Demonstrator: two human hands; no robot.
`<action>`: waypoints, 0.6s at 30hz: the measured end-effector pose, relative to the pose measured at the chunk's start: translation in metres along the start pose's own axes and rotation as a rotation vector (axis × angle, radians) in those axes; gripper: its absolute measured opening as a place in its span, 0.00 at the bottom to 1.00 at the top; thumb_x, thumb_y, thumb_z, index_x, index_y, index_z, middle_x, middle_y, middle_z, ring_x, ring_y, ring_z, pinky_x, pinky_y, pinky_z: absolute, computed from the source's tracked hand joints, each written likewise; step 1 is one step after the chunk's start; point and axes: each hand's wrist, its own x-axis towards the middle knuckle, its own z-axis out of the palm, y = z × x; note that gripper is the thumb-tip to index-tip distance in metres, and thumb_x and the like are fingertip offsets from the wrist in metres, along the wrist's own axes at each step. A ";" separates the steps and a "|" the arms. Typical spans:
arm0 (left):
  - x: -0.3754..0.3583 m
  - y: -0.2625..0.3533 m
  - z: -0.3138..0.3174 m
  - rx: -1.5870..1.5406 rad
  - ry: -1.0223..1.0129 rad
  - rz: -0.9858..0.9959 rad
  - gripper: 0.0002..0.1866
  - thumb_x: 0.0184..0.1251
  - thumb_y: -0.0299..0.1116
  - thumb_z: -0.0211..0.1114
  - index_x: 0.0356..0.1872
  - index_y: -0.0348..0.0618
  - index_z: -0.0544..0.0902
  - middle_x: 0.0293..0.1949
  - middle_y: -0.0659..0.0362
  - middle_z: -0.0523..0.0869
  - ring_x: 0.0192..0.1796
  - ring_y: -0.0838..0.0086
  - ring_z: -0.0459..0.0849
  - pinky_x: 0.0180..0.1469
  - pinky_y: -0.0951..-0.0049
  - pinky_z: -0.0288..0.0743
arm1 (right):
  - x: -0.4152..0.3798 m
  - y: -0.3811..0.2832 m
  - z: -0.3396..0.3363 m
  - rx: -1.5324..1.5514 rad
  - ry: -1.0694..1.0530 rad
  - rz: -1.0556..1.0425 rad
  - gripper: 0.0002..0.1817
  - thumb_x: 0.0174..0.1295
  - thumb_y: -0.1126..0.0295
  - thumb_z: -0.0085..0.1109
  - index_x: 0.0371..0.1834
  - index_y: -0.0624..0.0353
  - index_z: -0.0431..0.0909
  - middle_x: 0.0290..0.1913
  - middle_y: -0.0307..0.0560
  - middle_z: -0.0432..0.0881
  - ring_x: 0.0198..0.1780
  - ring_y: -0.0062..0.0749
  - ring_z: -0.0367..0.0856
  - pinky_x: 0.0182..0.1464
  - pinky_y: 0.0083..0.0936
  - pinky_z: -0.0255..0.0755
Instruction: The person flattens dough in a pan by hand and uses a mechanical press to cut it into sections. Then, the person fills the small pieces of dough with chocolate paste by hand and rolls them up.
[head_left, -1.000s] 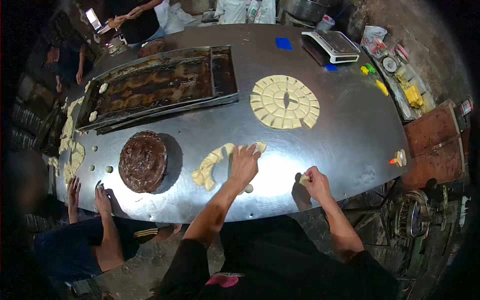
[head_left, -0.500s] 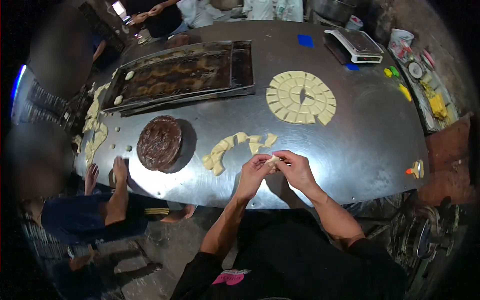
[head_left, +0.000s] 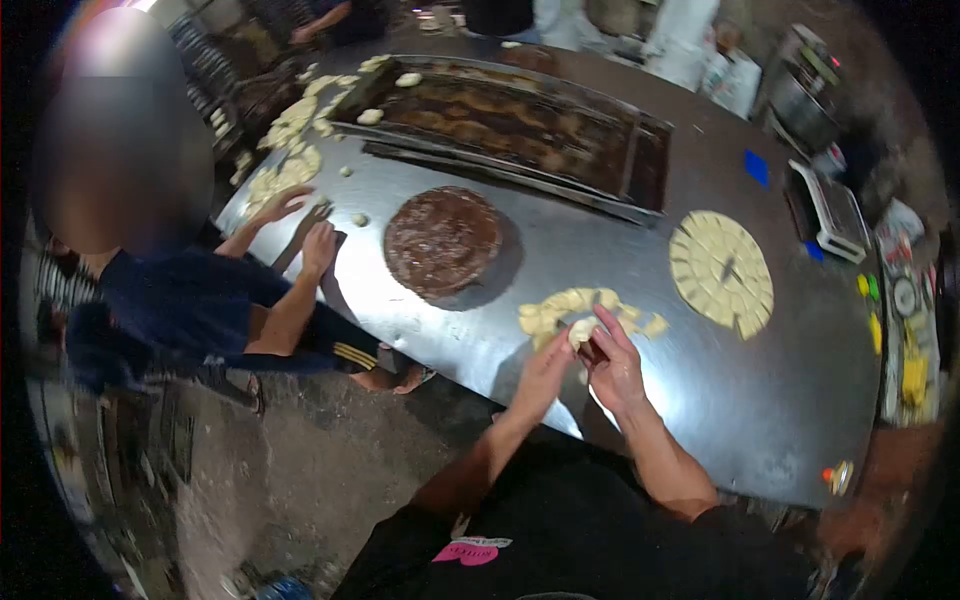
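Observation:
A small pale piece of dough (head_left: 583,331) is held between my two hands above the near side of the metal table. My left hand (head_left: 546,372) pinches it from the left, fingers closed. On the other side my right hand (head_left: 614,368) supports it with bent fingers, the thumb and fingertips around the dough. Just beyond my hands lies a curved row of cut dough pieces (head_left: 548,305), partly covered by my fingers. Farther right a flat dough round (head_left: 722,262) is scored into several small segments. To the left sits a brown mound of paste (head_left: 443,243).
Large dark baking trays (head_left: 500,115) stand at the back, with dough lumps on the left end. At left a co-worker's hands (head_left: 318,248) work near small dough balls (head_left: 359,219) and a dough pile (head_left: 285,180). A scale (head_left: 830,212) stands at the right edge.
The view has swung left, so the table items appear shifted right and turned. My hands still hold the dough piece, now raised over the curved row, with my right hand turned more upright.

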 end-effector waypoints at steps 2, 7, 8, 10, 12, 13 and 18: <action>-0.009 0.026 -0.014 0.339 0.040 -0.013 0.27 0.76 0.39 0.53 0.70 0.36 0.65 0.66 0.48 0.72 0.68 0.62 0.70 0.70 0.65 0.61 | 0.016 0.018 0.018 0.055 0.119 0.072 0.28 0.68 0.74 0.53 0.71 0.55 0.60 0.45 0.43 0.80 0.42 0.28 0.79 0.48 0.27 0.72; -0.018 0.015 -0.079 0.548 0.242 0.283 0.27 0.72 0.33 0.56 0.70 0.40 0.66 0.73 0.46 0.62 0.74 0.57 0.63 0.72 0.65 0.58 | 0.088 0.061 0.059 -0.368 -0.040 0.034 0.29 0.63 0.77 0.58 0.68 0.55 0.64 0.43 0.42 0.79 0.42 0.28 0.80 0.40 0.31 0.76; -0.022 0.017 -0.094 0.527 0.251 0.267 0.26 0.70 0.31 0.57 0.68 0.40 0.68 0.71 0.43 0.64 0.72 0.54 0.64 0.70 0.64 0.60 | 0.104 0.063 0.081 -0.833 -0.135 -0.165 0.27 0.62 0.78 0.56 0.66 0.56 0.66 0.41 0.45 0.80 0.41 0.31 0.80 0.41 0.32 0.75; -0.031 0.027 -0.124 0.547 0.282 0.296 0.22 0.67 0.28 0.60 0.62 0.38 0.75 0.68 0.41 0.69 0.70 0.52 0.68 0.68 0.62 0.63 | 0.142 0.068 0.102 -1.307 -0.241 -0.366 0.25 0.62 0.79 0.55 0.64 0.57 0.68 0.39 0.49 0.81 0.41 0.33 0.81 0.42 0.32 0.75; -0.042 0.030 -0.151 0.586 0.370 0.200 0.18 0.67 0.28 0.61 0.57 0.37 0.79 0.64 0.44 0.74 0.63 0.56 0.77 0.63 0.67 0.70 | 0.184 0.078 0.102 -1.671 -0.698 -1.121 0.25 0.56 0.80 0.54 0.61 0.59 0.71 0.40 0.52 0.82 0.40 0.44 0.82 0.42 0.37 0.75; -0.049 0.032 -0.164 0.568 0.396 0.114 0.17 0.67 0.28 0.61 0.56 0.37 0.79 0.63 0.45 0.76 0.60 0.57 0.79 0.60 0.69 0.73 | 0.191 0.078 0.105 -1.677 -0.708 -1.119 0.25 0.56 0.80 0.54 0.61 0.59 0.71 0.40 0.52 0.82 0.40 0.44 0.82 0.42 0.37 0.75; -0.077 0.012 -0.215 0.525 0.511 0.108 0.14 0.69 0.29 0.60 0.54 0.39 0.80 0.57 0.48 0.81 0.55 0.63 0.82 0.55 0.70 0.76 | 0.211 0.069 0.126 -2.042 -0.995 -0.596 0.25 0.55 0.79 0.52 0.59 0.55 0.71 0.41 0.54 0.83 0.43 0.51 0.82 0.43 0.44 0.75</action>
